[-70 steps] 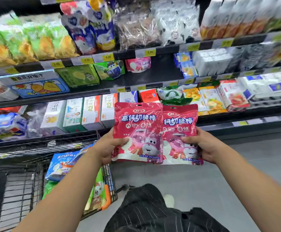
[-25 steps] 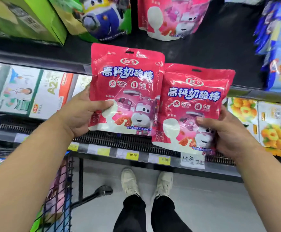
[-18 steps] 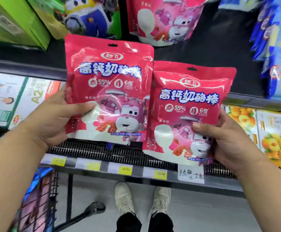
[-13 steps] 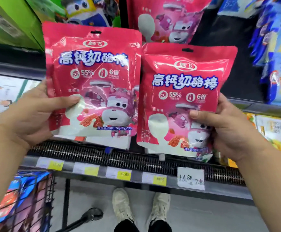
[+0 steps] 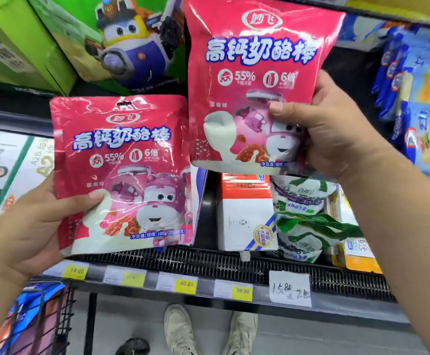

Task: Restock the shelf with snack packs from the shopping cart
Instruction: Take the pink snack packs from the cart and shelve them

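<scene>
Two red snack packs with a pink cartoon plane are in my hands. My left hand point(image 5: 27, 226) grips the lower pack point(image 5: 124, 160) by its bottom left corner, thumb on the front, in front of the lower shelf. My right hand point(image 5: 336, 129) grips the upper pack point(image 5: 255, 73) at its right side and holds it up at the level of the upper shelf, where it hides whatever stands behind it. The shopping cart point(image 5: 42, 324) shows at bottom left with blue packs inside.
On the upper shelf stand green boxes point(image 5: 17, 39) and a green pack with a blue cartoon plane point(image 5: 121, 44). Blue packs point(image 5: 418, 98) hang at right. The lower shelf rail point(image 5: 208, 280) carries price tags, with a white carton point(image 5: 244, 216) and green-white packs point(image 5: 303, 219) behind it. My shoes point(image 5: 180, 331) are below.
My right hand has lifted its pack up toward the upper shelf. My left hand has lowered its pack and shifted it left. The view has moved closer to the shelves.
</scene>
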Available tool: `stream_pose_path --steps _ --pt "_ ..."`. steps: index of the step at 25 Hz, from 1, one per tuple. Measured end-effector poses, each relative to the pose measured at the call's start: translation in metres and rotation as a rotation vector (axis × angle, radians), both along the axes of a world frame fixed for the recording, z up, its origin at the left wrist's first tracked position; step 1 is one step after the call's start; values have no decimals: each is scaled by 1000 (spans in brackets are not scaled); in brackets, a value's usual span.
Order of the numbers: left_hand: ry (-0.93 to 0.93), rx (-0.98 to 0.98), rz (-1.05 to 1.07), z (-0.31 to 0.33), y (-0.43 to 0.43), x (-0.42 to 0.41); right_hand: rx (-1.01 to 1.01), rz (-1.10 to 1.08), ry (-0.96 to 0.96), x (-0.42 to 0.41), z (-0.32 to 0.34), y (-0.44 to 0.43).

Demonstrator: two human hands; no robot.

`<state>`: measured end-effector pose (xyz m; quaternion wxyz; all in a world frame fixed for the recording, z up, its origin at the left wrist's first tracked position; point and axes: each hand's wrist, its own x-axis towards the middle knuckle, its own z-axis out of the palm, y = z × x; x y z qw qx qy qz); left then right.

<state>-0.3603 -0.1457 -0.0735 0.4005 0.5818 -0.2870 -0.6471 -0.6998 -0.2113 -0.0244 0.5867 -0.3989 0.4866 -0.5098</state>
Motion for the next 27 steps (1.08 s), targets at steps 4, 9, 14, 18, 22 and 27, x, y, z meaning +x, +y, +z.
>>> stream_pose_path --steps 4,9,14,18,22,27 --pt "-28 13 48 -1 -2 2 -104 1 67 4 5 -21" --pt "16 18 38 1 -6 1 -199 -12 212 0 -2 -22" --pt "20 4 35 2 -9 1 -115 -2 290 1 -22 -6" --pt "8 -9 35 3 -13 -5 -113 -94 439 3 -26 -12" --pt "47 -25 14 7 -17 -15 -198 -189 507 1 -25 -25" --pt "98 -38 24 6 -20 -26 -174 -206 644 -2 -20 -29"
